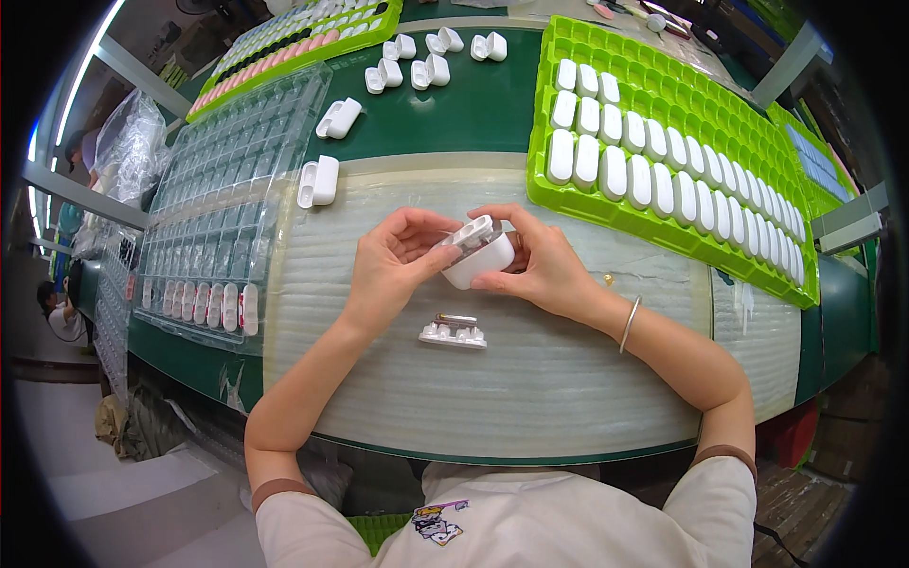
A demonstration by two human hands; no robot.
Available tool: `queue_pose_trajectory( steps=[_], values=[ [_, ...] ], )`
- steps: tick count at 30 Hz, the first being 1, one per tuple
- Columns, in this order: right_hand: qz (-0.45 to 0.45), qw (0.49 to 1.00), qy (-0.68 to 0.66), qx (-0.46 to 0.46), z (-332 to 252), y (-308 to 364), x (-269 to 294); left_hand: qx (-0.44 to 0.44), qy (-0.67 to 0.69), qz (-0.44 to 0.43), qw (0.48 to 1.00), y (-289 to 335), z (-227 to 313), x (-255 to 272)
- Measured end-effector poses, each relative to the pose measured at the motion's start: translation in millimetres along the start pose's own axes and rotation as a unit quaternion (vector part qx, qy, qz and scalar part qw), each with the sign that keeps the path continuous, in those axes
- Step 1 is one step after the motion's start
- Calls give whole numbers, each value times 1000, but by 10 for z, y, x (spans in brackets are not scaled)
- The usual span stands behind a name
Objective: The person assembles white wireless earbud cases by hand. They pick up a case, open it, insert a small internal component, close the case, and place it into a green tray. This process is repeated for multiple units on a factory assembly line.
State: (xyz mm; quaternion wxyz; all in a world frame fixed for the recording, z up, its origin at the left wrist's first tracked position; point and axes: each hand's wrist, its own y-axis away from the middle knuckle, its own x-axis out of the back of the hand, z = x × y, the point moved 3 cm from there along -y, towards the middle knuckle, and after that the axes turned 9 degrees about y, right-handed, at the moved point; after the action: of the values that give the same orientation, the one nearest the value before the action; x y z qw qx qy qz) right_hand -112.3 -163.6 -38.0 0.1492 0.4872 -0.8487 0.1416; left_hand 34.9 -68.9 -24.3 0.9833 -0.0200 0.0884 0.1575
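Note:
My right hand (538,263) is wrapped round the white shell of an earbud charging case (481,265), thumb at its lower side and fingers behind. With its fingers closed, my left hand (402,257) pinches a small white inner piece (471,231) at the case's opening; whether that piece sits partly inside is hidden. On the mat just below my hands lies a separate white inner frame (453,335) with a metallic strip along its top. A small gold-coloured bit (608,279) rests by my right wrist.
Several open white cases (319,182) stand beyond my left hand and toward the back. A green tray (674,194) with rows of white cases lies at right. Left is a clear blister tray (213,227) holding white parts; behind it, another green tray (294,52) holds coloured pieces.

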Motion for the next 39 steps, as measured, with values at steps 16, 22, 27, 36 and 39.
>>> queue_pose_trajectory(
  steps=[16, 22, 27, 36, 39],
  values=[
    [-2, 1000, 9, -3, -27, -1, 15, -141, -264, 155, 942, -60, 135, 259],
    [7, 998, 58, -31, 41, 7, 23, -173, -344, 14, 923, -74, 219, 195],
    [10, 999, 44, -15, 85, -7, 4, -248, -398, -120, 875, -187, 325, 495],
    [25, 998, -33, 46, 45, -40, 7, 54, -394, -95, 912, -146, 275, 579],
    [36, 999, -30, 27, 28, -32, 17, -3, -316, -23, 948, -146, 352, 505]
  ],
)
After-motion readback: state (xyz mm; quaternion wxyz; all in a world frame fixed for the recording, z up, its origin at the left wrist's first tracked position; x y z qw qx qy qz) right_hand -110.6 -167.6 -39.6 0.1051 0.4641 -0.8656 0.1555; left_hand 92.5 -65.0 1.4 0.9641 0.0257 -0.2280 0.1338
